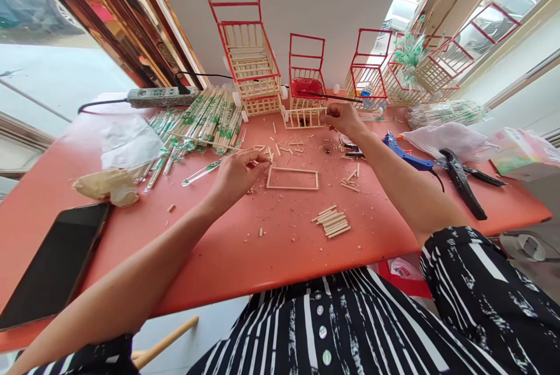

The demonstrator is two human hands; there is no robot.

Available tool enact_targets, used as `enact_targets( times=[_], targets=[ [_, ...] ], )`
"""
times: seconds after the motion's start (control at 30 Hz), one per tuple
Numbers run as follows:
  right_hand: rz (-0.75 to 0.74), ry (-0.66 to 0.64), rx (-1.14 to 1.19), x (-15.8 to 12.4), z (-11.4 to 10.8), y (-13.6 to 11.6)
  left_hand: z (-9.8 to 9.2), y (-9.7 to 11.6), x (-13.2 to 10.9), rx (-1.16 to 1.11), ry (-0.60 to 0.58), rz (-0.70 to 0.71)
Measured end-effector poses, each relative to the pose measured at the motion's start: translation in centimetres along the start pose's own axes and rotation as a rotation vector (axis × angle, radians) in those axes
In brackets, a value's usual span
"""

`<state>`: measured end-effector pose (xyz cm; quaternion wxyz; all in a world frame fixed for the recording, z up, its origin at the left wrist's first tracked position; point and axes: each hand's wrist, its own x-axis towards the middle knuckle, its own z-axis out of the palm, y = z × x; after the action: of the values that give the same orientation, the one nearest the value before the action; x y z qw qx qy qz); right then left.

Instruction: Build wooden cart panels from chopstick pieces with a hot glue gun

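My left hand is closed, its fingertips by the corner of a thin wooden rectangular frame lying flat on the table. A long thin stick runs up to the back of these fingers; whether they grip it I cannot tell. Further off, my right hand pinches the right end of a small slatted panel made of wooden sticks. That panel stands in front of a small stick-built cart with red rails. A pile of short cut sticks lies nearer to me.
Stick carts line the wall. Wrapped chopsticks, a power strip, a phone and crumpled tan paper lie left. At right are a blue glue gun, black-handled cutters and a tissue pack. Wood scraps are scattered.
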<state>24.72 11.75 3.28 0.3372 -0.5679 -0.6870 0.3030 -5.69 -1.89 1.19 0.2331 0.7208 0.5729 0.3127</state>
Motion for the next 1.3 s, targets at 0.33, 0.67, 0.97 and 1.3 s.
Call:
enact_targets(
  times=[0.33,0.67,0.97,1.3],
  targets=[
    [0.035,0.046,-0.241,1.3,0.1,1.9,0.1,0.0,0.0,-0.002,-0.016,0.017],
    [0.049,0.109,-0.345,1.9,0.1,2.9,0.3,-0.2,0.0,-0.023,-0.021,0.022],
    [0.045,0.126,-0.262,1.4,-0.3,2.5,-0.1,0.0,0.0,0.039,-0.009,0.006],
    [-0.154,0.045,-0.503,-5.4,-1.5,-1.1,0.9,-0.7,-0.8,0.258,-0.055,0.145]
  ],
)
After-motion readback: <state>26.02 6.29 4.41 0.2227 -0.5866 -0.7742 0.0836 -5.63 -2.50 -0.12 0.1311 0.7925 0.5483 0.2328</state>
